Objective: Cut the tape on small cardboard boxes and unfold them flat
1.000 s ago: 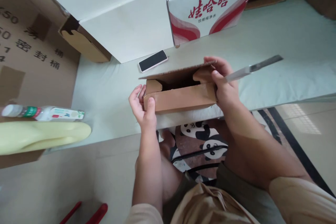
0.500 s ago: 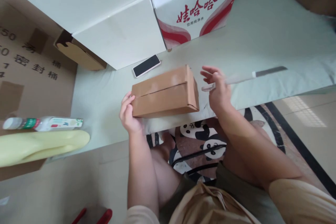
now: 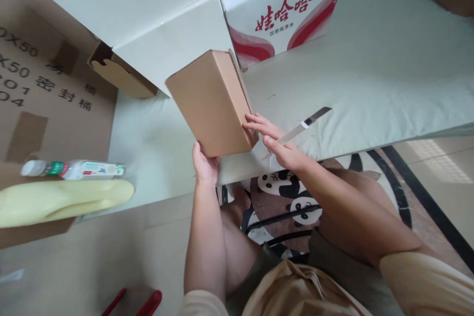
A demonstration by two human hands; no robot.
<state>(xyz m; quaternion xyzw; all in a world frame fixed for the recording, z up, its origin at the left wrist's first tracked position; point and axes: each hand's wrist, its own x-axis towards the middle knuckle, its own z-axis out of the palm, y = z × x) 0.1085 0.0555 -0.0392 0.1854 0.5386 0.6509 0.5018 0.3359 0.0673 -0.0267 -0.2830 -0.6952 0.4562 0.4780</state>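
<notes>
A plain brown cardboard box (image 3: 207,103) is tilted up over the table, its broad face toward me and a seam along its right side. My left hand (image 3: 206,167) grips its lower left corner, thumb on the face, other fingers mostly hidden behind it. My right hand (image 3: 284,150) touches the lower right side of the box with outstretched fingertips. Held in that same right hand, under the thumb, is a utility knife (image 3: 294,133) with a pale handle. Its dark blade points up and right, away from the box.
White cartons (image 3: 177,44) and a red-and-white water carton (image 3: 285,24) stand at the back of the cloth-covered table (image 3: 370,79). On the left are a large brown carton (image 3: 22,133), an open small box (image 3: 124,76), a plastic bottle (image 3: 92,169) and a pale yellow object (image 3: 74,200).
The box has been turned and tipped up, showing a broad face instead of its seamed side. My right hand has moved left to touch it. The phone behind it is now out of sight.
</notes>
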